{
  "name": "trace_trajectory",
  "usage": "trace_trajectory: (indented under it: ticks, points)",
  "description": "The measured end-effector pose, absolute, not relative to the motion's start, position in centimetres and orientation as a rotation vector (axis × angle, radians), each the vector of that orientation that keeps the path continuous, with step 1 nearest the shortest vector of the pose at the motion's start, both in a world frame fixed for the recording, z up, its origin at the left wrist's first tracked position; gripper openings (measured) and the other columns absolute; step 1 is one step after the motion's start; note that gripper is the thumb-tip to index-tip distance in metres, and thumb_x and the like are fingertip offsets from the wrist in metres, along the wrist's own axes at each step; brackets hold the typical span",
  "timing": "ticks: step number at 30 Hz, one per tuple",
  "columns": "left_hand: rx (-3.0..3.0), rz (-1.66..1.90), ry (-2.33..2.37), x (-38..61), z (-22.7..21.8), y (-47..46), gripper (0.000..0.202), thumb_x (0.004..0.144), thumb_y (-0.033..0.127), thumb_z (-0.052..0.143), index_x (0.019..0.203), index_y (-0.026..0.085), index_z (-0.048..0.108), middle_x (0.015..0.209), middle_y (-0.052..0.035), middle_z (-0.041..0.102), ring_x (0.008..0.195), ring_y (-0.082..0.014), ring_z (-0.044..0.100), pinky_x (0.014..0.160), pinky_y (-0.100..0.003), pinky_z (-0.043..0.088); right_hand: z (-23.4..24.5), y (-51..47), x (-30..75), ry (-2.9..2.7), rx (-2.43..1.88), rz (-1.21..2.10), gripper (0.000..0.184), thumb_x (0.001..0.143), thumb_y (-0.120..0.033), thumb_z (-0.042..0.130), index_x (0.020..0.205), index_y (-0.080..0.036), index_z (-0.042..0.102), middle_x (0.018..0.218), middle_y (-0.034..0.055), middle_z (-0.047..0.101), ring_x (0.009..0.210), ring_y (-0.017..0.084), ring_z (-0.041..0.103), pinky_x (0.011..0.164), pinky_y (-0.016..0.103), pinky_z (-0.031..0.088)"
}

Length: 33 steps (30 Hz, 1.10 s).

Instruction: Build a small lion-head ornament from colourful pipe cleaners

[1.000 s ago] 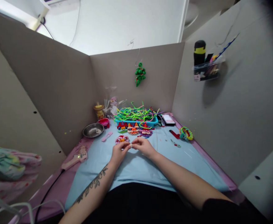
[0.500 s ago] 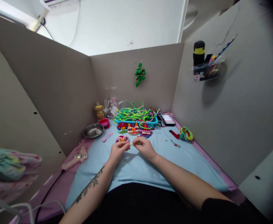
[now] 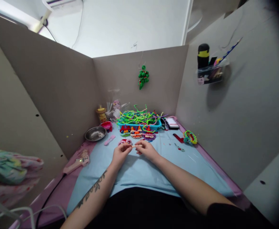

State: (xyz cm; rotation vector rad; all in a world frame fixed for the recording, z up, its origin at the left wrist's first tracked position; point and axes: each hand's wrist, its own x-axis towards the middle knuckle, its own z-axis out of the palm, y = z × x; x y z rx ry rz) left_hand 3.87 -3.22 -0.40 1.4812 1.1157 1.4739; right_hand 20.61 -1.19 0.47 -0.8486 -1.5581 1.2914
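A: Hands?
B: Left hand and right hand, both over the table's middle. Left fingertips pinched on one end of a small pale piece, right fingertips pinched on the other. Too small to say what it is.
A: Any other fingers?
B: Curled in; can't tell more.
A: Nearest thing?
B: Pink-and-red fuzzy figure, just beyond the left hand, on the blue cloth.
A: Far edge?
B: Blue tray heaped with bright fuzzy stems. Colourful fuzzy figures in a row along its near side.
A: Left edge?
B: Metal bowl toward the far left corner, small white bits inside. Pink glue gun nearer, corded.
A: Right edge?
B: Yellow-green rings, with a red-and-black item beside them.
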Motion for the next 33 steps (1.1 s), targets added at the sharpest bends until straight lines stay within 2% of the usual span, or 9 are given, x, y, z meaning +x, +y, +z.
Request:
trace_trajectory:
  ticks: [4,9,16,20,23,26,29,33]
  points:
    - [1.627,1.429,1.127,4.3,-0.1,-3.6,0.027,0.066,0.032,0.07,0.088,0.015,0.068,0.086,-0.0071,0.069,0.076,-0.0178,0.064,0.07,-0.028,0.049,0.6,-1.3,20.6,-1.519,-0.848,1.379,0.027,0.067,-0.038,0.065,0.079,-0.015,0.056,0.057,-0.0024,0.059,0.049,0.01,0.056,0.049,0.022,0.044]
    - [1.649,1.426,1.22,4.5,0.4,-3.9,0.024,0.066,0.035,0.07,0.08,0.015,0.07,0.075,-0.006,0.069,0.066,-0.0163,0.061,0.063,-0.026,0.047,0.7,-1.5,20.4,-1.531,-0.811,1.339,0.025,0.065,-0.035,0.068,0.076,-0.015,0.057,0.055,-0.0028,0.059,0.05,0.011,0.057,0.05,0.023,0.044]
    - [1.181,1.396,1.044,4.4,0.3,-3.5,0.032,0.06,0.037,0.075,0.079,0.013,0.068,0.069,-0.0042,0.068,0.061,-0.0143,0.062,0.063,-0.026,0.049,1.1,-1.9,20.7,-1.627,-0.743,1.003,0.012,0.071,-0.028,0.063,0.074,-0.017,0.062,0.063,0.0007,0.063,0.059,0.013,0.057,0.056,0.025,0.044]
    - [1.189,1.312,1.033,4.6,0.5,-3.8,0.032,0.059,0.036,0.076,0.079,0.012,0.069,0.066,-0.0044,0.068,0.062,-0.0139,0.062,0.064,-0.026,0.049,0.9,-2.2,20.8,-1.77,-0.663,0.687,0.011,0.077,-0.025,0.058,0.075,-0.018,0.066,0.074,0.0045,0.066,0.069,0.016,0.059,0.063,0.027,0.046]
    - [1.243,1.279,1.046,4.7,0.6,-4.0,0.032,0.061,0.036,0.075,0.081,0.012,0.069,0.067,-0.0053,0.068,0.064,-0.0146,0.062,0.065,-0.026,0.048,0.8,-2.3,20.8,-1.815,-0.635,0.597,0.013,0.08,-0.025,0.055,0.076,-0.02,0.067,0.076,0.0051,0.066,0.071,0.016,0.059,0.064,0.028,0.046]
    - [1.313,1.34,1.079,4.6,0.5,-3.9,0.03,0.062,0.035,0.074,0.082,0.013,0.068,0.07,-0.0048,0.067,0.065,-0.0141,0.061,0.064,-0.025,0.048,0.8,-2.2,20.7,-1.814,-0.681,0.646,0.012,0.078,-0.026,0.059,0.085,-0.02,0.066,0.08,0.0052,0.065,0.074,0.016,0.059,0.065,0.028,0.047]
    - [1.402,1.466,1.116,4.4,0.4,-3.6,0.027,0.062,0.034,0.073,0.079,0.014,0.067,0.07,-0.0029,0.066,0.063,-0.0128,0.059,0.061,-0.024,0.046,0.6,-1.9,20.7,-1.731,-0.766,0.826,0.028,0.075,-0.03,0.061,0.1,-0.019,0.061,0.083,0.0041,0.064,0.072,0.016,0.06,0.064,0.027,0.048]
    - [1.516,1.48,1.165,4.5,0.4,-3.7,0.023,0.063,0.033,0.072,0.077,0.015,0.067,0.07,-0.0027,0.066,0.06,-0.0131,0.058,0.058,-0.024,0.046,0.5,-1.5,20.7,-1.634,-0.826,1.088,0.025,0.076,-0.037,0.057,0.09,-0.016,0.058,0.061,-0.0016,0.058,0.056,0.013,0.057,0.054,0.024,0.045]
